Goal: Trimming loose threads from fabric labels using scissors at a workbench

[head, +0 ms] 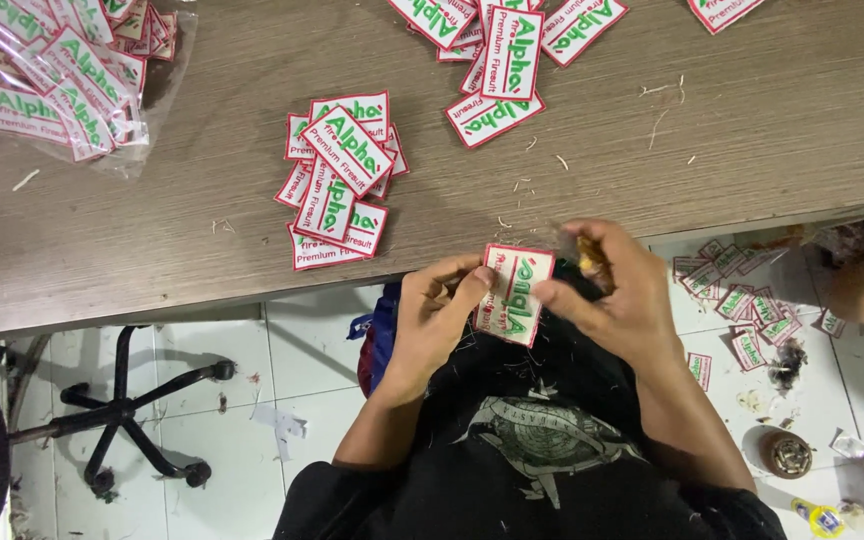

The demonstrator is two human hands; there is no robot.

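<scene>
From my head camera, looking down: my left hand [437,310] pinches the left edge of a white rectangular embroidered patch with a red border and green lettering [515,295], thumb on its face and fingers behind. My right hand [617,290] closes on the patch's right edge, and its fingers also curl around a small yellowish-brown tool [592,255]; I cannot tell what kind it is, since most of it is hidden. The patch hangs in the air just off the front edge of the grey-brown wooden table [732,130], above my lap in a black printed shirt [542,440].

On the table, a loose stack of matching patches [340,180] lies well apart to my left, another heap [507,55] further back, and a clear plastic bag of patches [62,75] in the far corner. More patches are scattered on the white tiled floor [742,300] to my right.

The risk I judge here: only fingertips hold the patch over open space, so a slack grip would drop it to the floor among the others. The tool, sharing my right hand's grip, could nick the border stitching or my left fingertips if it slips.
</scene>
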